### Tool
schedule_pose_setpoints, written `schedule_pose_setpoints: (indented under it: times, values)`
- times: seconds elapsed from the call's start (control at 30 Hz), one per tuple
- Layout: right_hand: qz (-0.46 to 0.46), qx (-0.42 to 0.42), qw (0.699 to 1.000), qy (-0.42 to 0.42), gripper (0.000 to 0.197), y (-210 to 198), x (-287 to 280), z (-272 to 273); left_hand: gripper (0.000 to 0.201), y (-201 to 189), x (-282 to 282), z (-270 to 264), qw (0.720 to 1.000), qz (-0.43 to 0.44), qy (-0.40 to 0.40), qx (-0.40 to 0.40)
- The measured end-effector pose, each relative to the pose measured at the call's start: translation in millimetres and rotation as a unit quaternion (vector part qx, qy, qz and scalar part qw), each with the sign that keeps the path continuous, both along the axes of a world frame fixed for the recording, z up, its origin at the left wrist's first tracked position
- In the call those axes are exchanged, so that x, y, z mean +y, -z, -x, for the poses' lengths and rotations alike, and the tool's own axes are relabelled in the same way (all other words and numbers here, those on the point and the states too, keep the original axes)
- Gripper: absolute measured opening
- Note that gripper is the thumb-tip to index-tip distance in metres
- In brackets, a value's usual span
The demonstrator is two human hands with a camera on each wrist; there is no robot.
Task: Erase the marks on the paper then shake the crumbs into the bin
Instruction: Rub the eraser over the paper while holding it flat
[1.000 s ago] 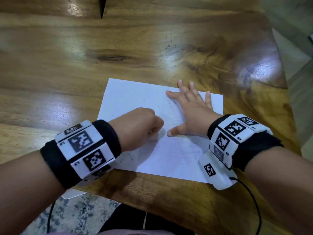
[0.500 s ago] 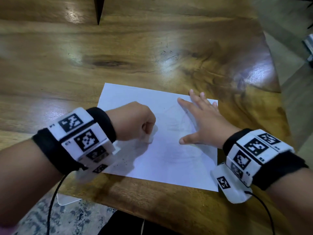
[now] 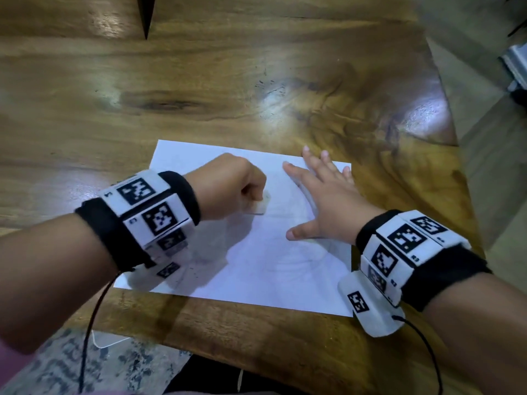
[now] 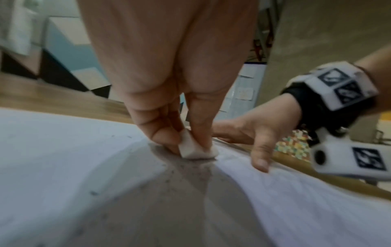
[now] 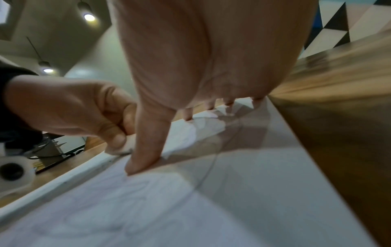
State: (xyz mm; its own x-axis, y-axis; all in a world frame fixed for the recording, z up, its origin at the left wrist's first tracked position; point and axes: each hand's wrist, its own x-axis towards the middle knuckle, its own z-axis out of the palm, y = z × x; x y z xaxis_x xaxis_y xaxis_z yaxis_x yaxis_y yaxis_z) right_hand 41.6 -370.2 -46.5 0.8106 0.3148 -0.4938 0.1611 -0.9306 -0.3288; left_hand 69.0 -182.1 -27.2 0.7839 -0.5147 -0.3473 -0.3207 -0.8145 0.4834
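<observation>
A white sheet of paper (image 3: pixel 256 266) lies on the wooden table (image 3: pixel 256 81) near its front edge. My left hand (image 3: pixel 228 186) pinches a small white eraser (image 3: pixel 263 205) and presses it on the sheet's middle; the left wrist view shows the eraser (image 4: pixel 195 150) between thumb and fingers, with dark crumbs (image 4: pixel 190 173) strewn on the paper (image 4: pixel 63 167) below it. My right hand (image 3: pixel 322 195) lies flat with spread fingers on the sheet's right part, holding it down. Faint pencil lines (image 5: pixel 207 170) remain on the paper (image 5: pixel 190 208) beside the right thumb (image 5: pixel 146 150).
The table's right edge (image 3: pixel 456 166) falls off to a grey floor. A patterned rug (image 3: pixel 85 366) shows below the front edge. Wrist cables hang from both arms. No bin is in view.
The left hand with the eraser has moved up the sheet, away from me. The right hand stays flat on the paper's right side while the head view shifted.
</observation>
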Motion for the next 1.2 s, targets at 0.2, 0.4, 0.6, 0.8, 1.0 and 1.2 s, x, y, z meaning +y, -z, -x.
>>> schedule_pose_setpoints:
  times: [0.2,0.4,0.6,0.8,1.0,1.2]
  values:
    - [0.000,0.000,1.000,0.013,0.114,0,4,2,0.009,1,-18,-25,0.989,0.033,-0.112,-0.087]
    - [0.011,0.009,1.000,0.012,0.115,-1,4,2,0.006,-5,-9,-16,1.000,-0.014,-0.014,0.018]
    - [0.010,0.011,1.000,0.013,0.115,-2,5,2,0.007,-4,-21,-17,0.997,0.002,-0.059,-0.058]
    - [0.007,0.009,1.000,0.016,0.115,-3,5,3,0.003,-3,-7,-3,0.999,-0.007,0.033,-0.026]
    - [0.004,0.005,1.000,0.012,0.114,-3,5,2,0.006,-5,-24,-21,0.997,-0.001,-0.031,-0.073]
    - [0.000,0.008,1.000,0.013,0.115,-1,4,1,0.006,1,-5,16,0.998,0.014,0.053,-0.010]
